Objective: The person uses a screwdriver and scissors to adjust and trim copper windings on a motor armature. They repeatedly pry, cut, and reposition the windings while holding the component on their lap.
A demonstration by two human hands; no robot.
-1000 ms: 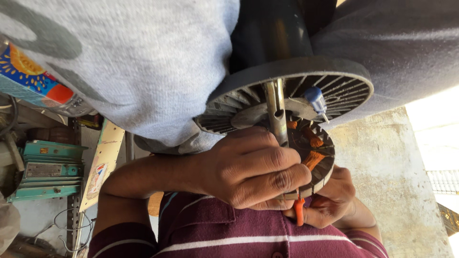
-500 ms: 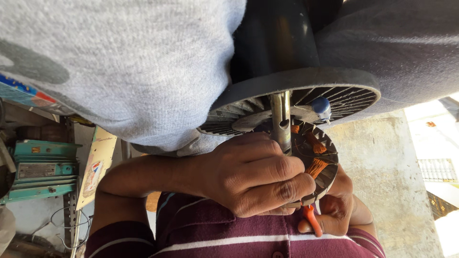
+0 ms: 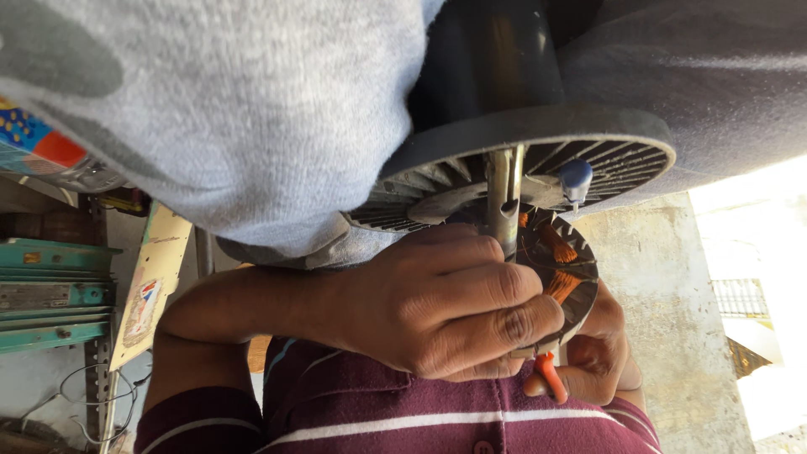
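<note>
— At the middle of the view, what is that big hand doing?

— That is the left hand [image 3: 454, 307], coming in from the left side. Its fingers [image 3: 504, 290] are curled and pressed together over the face of a round motor stator [image 3: 565, 277], covering most of its near half. They wrap it in a firm grasp.

— And the other hand?

— The right hand [image 3: 598, 357] sits just behind and below the stator, fingers closed around an orange-handled tool [image 3: 549, 376]. Only the handle tip shows; the working end is hidden behind the left hand, so I cannot tell what kind of tool it is.

— Where does the stator sit?

— On a metal shaft [image 3: 503, 197] that runs through its centre. Copper windings [image 3: 559, 286] show in its slots on the side left uncovered. Just beyond it along the shaft is a dark slotted round housing [image 3: 622, 147], with a small blue cap [image 3: 576, 175] beside the shaft.

— What lies around that?

— Grey cloth [image 3: 210, 109] fills the upper left, a maroon striped shirt [image 3: 378, 420] the bottom edge, green metal equipment [image 3: 50, 294] at far left, and a concrete wall [image 3: 656, 277] at right.
</note>
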